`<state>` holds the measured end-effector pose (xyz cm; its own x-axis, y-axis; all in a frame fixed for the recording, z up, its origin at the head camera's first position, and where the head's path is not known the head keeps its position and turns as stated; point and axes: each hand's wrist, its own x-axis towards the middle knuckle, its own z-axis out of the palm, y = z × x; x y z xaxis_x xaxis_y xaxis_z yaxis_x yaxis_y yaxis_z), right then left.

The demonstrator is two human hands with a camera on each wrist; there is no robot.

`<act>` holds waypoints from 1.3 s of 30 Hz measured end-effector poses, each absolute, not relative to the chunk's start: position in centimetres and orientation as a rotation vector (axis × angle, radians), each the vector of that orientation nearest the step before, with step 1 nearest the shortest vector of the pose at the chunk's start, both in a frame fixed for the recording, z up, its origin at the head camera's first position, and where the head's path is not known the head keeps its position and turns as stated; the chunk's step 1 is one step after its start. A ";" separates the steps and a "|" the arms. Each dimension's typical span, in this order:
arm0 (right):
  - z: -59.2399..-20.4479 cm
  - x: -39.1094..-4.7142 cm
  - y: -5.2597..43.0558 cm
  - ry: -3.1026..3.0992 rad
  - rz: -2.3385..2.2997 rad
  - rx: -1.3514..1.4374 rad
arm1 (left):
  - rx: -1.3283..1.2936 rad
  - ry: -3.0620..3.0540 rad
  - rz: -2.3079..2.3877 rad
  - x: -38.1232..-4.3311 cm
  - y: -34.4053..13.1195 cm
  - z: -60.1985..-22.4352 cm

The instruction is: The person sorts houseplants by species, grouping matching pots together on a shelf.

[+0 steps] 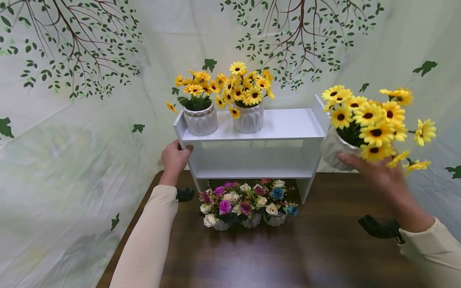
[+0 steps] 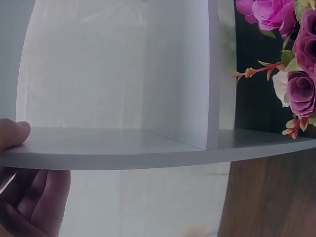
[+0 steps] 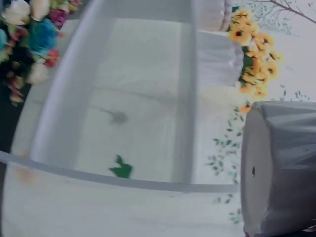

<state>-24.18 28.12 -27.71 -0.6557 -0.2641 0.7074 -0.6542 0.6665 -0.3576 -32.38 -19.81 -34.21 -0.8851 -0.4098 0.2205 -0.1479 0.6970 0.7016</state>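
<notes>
1. Gripping a tilted pot of yellow flowers (image 1: 371, 132) in the right hand (image 1: 389, 184), aloft near three o'clock from the white shelf (image 1: 252, 158)!
2. Pinching that white shelf at nine with the left hand (image 1: 174, 158).
3. Spotting two similar pots (image 1: 248, 118) up top, ten and twelve; roses (image 1: 246, 209) at six.

Sunflower pots (image 1: 249, 118) atop the shelf (image 1: 252, 162), rose pots (image 1: 251, 221) beneath, held pot (image 1: 335, 147) at right

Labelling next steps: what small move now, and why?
Probably ease the right hand and its tilted pot left, over the top shelf: its right end is bare, two flowerpots stand farther left, and the left hand grips the left side panel.
</notes>
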 end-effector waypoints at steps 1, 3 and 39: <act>-26.3 -24.4 27.9 -2.307 1.078 0.625 | 0.439 -2.549 -1.010 -32.4 -19.8 -34.2; -24.2 -25.1 27.5 -2.362 1.315 0.454 | 0.441 -2.552 -1.015 -32.4 -19.8 -34.3; -21.5 -36.0 19.2 -2.507 1.594 0.278 | 0.411 -2.548 -1.013 -32.4 -20.0 -34.5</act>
<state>-35.98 19.18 -21.46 -0.9703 -0.0715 0.2310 -0.2395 0.4158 -0.8774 -32.36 -19.97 -34.48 -0.8902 -0.3950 0.2268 -0.1315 0.6995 0.7025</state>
